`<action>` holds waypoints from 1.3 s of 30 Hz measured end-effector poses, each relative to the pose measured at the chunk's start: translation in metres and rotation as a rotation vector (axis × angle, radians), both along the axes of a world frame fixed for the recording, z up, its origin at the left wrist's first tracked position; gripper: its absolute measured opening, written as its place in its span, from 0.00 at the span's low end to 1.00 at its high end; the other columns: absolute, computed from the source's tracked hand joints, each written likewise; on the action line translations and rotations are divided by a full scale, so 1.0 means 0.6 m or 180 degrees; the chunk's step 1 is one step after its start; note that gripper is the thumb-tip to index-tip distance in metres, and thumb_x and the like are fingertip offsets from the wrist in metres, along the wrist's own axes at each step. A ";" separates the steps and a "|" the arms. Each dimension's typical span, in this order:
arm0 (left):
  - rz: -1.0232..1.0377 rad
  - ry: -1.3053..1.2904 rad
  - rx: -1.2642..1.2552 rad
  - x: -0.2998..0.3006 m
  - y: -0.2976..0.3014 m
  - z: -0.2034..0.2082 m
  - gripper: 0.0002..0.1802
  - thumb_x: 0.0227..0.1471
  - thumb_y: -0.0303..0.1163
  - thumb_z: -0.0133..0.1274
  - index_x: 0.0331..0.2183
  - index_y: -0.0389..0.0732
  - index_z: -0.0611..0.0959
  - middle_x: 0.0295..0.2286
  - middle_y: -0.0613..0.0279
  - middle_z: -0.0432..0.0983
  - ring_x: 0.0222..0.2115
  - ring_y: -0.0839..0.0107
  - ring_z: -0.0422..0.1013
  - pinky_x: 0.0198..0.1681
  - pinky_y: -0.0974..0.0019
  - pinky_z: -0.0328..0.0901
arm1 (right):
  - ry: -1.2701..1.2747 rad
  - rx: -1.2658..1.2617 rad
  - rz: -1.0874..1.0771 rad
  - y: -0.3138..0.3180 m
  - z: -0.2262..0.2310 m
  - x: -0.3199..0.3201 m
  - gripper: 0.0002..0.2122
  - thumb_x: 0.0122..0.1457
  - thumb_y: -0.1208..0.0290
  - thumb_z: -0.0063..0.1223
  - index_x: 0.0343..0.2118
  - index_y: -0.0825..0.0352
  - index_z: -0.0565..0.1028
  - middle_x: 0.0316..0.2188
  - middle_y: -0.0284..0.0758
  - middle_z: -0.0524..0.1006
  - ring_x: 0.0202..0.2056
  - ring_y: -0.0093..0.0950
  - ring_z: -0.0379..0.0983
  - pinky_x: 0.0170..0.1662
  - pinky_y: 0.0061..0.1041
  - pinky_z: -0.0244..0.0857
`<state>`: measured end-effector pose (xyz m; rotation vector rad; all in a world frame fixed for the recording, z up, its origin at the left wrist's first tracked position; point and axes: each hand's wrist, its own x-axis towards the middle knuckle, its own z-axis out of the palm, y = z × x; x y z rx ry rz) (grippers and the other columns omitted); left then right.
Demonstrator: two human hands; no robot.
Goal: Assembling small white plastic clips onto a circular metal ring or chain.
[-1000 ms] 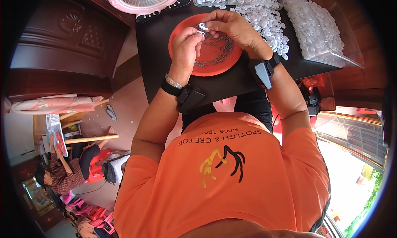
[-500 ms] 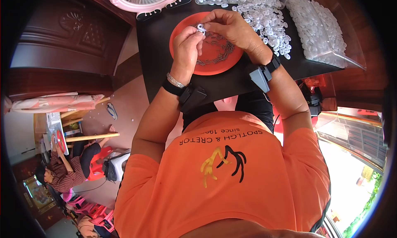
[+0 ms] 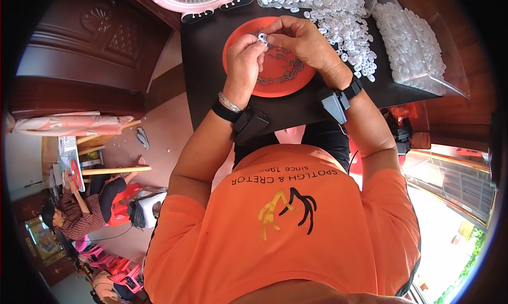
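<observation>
Over an orange plate [image 3: 248, 31], my left hand [image 3: 243, 68] pinches a small white plastic piece [image 3: 262, 37] between thumb and fingertips. The piece is rounded, with a dark hole in it. My right hand [image 3: 307, 44] meets it from the right, thumb and forefinger closed right beside the piece. Whether those fingers grip the piece or something tiny cannot be made out. Many thin grey metal pins [image 3: 291, 71] lie in the plate beneath both hands, partly hidden by them.
White oval pieces [image 3: 357, 47] spread on the dark table [image 3: 206, 66] right of the plate. Clear boxes [image 3: 410, 45] of similar pieces stand behind and to the right. A pink fan [image 3: 198, 5] sits at the far left. Another person [image 3: 87, 214] sits at left.
The whole view has shifted slightly. Both hands stay together over the plate, and the white piece appears slightly turned between the fingertips.
</observation>
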<state>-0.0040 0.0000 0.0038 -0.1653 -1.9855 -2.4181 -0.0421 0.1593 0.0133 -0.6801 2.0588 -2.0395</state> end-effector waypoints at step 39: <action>0.0062 -0.0183 0.0472 0.000 -0.002 0.001 0.13 0.50 0.32 0.43 0.27 0.34 0.78 0.18 0.62 0.74 0.16 0.75 0.68 0.20 0.76 0.61 | 0.2105 0.1278 -0.0831 -0.034 0.007 0.036 0.10 0.47 0.68 0.56 0.32 0.66 0.75 0.22 0.39 0.76 0.25 0.36 0.74 0.28 0.29 0.68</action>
